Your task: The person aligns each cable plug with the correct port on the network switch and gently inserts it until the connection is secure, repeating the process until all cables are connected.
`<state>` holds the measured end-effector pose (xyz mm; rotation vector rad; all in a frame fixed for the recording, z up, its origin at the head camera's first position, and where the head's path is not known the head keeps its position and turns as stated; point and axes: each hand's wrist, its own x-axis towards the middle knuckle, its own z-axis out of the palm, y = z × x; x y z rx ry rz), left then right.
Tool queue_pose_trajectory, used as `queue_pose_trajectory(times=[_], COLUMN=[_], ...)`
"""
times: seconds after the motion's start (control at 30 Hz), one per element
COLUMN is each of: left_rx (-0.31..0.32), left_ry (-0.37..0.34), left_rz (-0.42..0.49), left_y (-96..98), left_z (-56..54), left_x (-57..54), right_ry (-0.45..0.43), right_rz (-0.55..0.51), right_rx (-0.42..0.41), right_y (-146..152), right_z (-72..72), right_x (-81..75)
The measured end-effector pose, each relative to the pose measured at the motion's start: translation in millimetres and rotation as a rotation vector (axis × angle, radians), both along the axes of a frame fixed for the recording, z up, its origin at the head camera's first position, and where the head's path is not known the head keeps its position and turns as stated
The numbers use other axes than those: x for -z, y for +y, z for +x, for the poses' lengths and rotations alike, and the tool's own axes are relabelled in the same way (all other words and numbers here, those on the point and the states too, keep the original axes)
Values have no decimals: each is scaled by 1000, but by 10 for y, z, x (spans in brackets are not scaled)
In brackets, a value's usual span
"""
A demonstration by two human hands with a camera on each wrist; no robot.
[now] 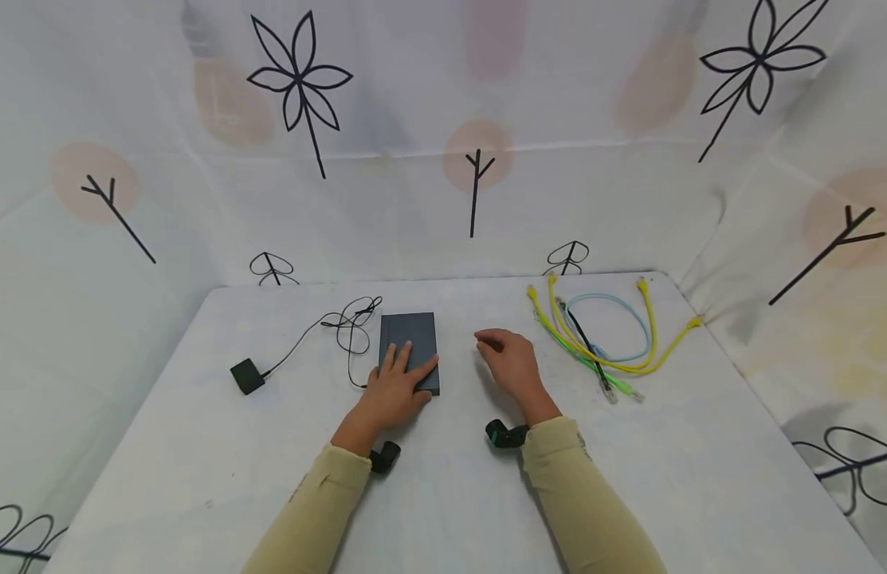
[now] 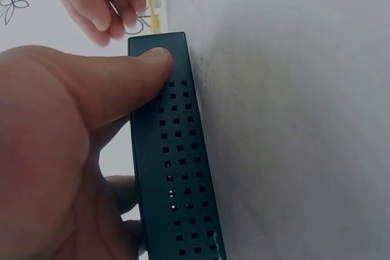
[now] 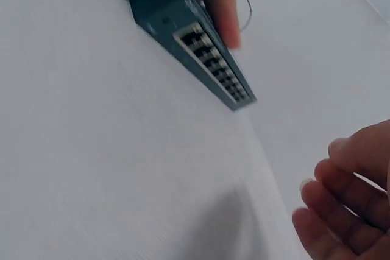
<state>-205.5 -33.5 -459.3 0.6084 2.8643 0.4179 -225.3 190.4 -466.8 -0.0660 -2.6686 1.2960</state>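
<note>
Black plastic makes up the power adapter (image 1: 248, 376) at the left of the white worktop (image 1: 443, 494). Its thin black cord (image 1: 352, 323) runs right into a loose tangle, and one strand drops toward the left side of the dark box, close by the left hand; whether it is plugged in there cannot be made out.

Next comes the left hand (image 1: 394, 395), in a khaki sleeve (image 1: 310, 502) with a small dark camera (image 1: 389, 457) under the wrist. It grips the dark box (image 1: 407, 325), which sits left of centre on the worktop: fingers fan across the flat top, while in the left wrist view the thumb presses a side pierced with rows of square holes. The right wrist view shows a row of ports along another side of the box.

To the box's right, just apart from it, hovers the right hand (image 1: 513, 368), its fingers loosely bent and drawn near one another, holding nothing.

Farther right lies a bunch of cables, crossing and overlapping: green (image 1: 624, 387), black (image 1: 590, 343), light blue in a loop (image 1: 601, 296), and yellow (image 1: 653, 319), the yellow reaching to the worktop's right edge.
</note>
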Motion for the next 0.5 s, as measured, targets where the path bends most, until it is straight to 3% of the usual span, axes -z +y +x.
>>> queue_pose_trajectory(times=[0.23, 0.5], left_rx=[0, 0], left_ry=[-19, -23], left_rz=[21, 26], left_y=[-17, -14], left_z=[9, -14], left_x=[39, 22], right_ry=[110, 192], right_rz=[98, 97], right_rx=[116, 271], right_y=[334, 700], right_z=[-10, -42], right_x=[-55, -123])
